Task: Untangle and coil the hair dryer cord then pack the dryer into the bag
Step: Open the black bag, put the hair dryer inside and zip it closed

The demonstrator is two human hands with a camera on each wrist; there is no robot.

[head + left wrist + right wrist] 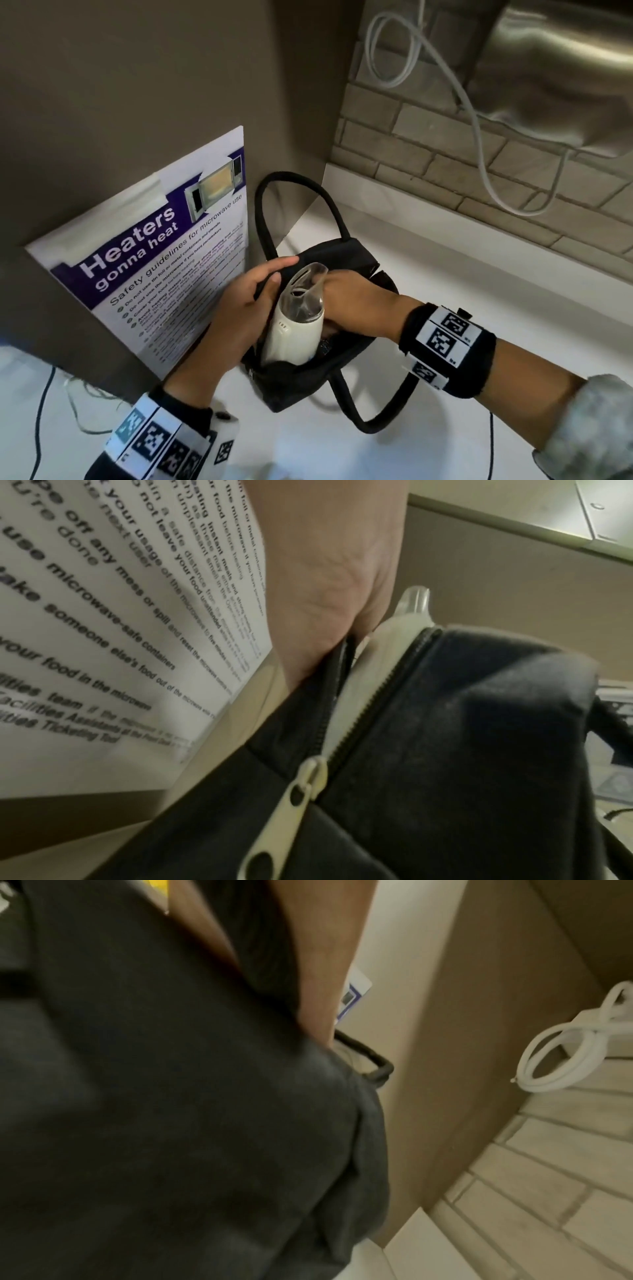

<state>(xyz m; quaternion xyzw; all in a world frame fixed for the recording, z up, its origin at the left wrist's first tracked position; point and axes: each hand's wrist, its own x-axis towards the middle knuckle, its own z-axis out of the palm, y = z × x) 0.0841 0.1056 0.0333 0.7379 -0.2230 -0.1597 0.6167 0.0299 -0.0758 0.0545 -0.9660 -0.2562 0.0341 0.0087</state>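
At centre frame, the left hand [239,305] gripped the bag [346,363] rim, spreading it so the right hand [346,298], fingers hidden inside, could seat the dryer [294,332].

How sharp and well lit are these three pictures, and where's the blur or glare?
Head view: evenly lit and mostly sharp; the hair dryer and bag read clearly, soft sheen on the metal appliance, bottom edge smeared. Left wrist view: dimmer, poster text blurs toward the lower left. Right wrist view: darkest; the bag's fabric fills it, blurred.
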